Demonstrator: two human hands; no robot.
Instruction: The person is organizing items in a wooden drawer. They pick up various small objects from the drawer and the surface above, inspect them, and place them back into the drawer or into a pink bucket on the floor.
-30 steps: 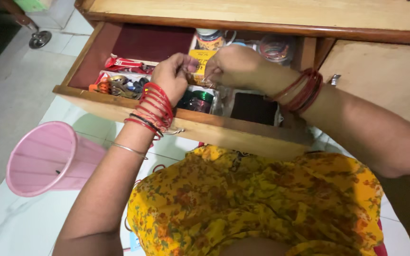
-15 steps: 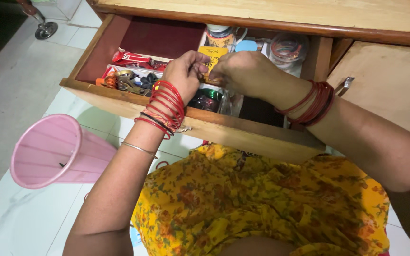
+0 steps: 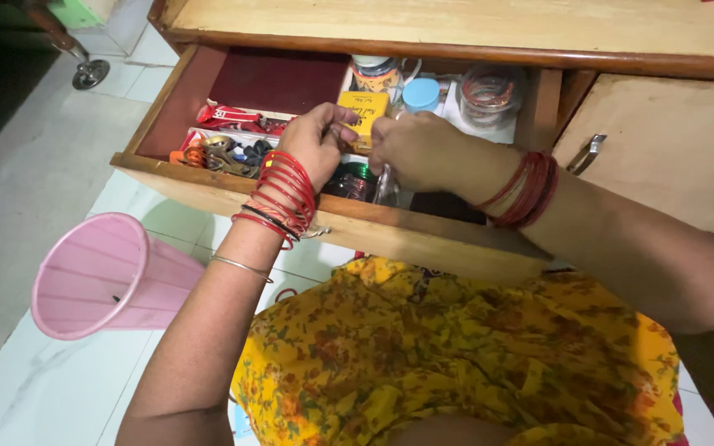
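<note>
Both hands reach into an open wooden drawer. My left hand, with red bangles at the wrist, has its fingers pinched together next to a small yellow box. My right hand is closed just to the right of it, fingertips almost meeting the left. What the fingers pinch is too small to make out. Below the hands lies a dark round jar. The left part of the drawer holds a red packet and several small trinkets.
At the drawer's back stand a printed tin, a jar with a blue lid and a clear jar of bangles. A closed cabinet door with a metal handle is on the right. A pink plastic bin stands on the tiled floor.
The view has shifted slightly; both hands stay together over the drawer's middle, close to the yellow box, with little movement.
</note>
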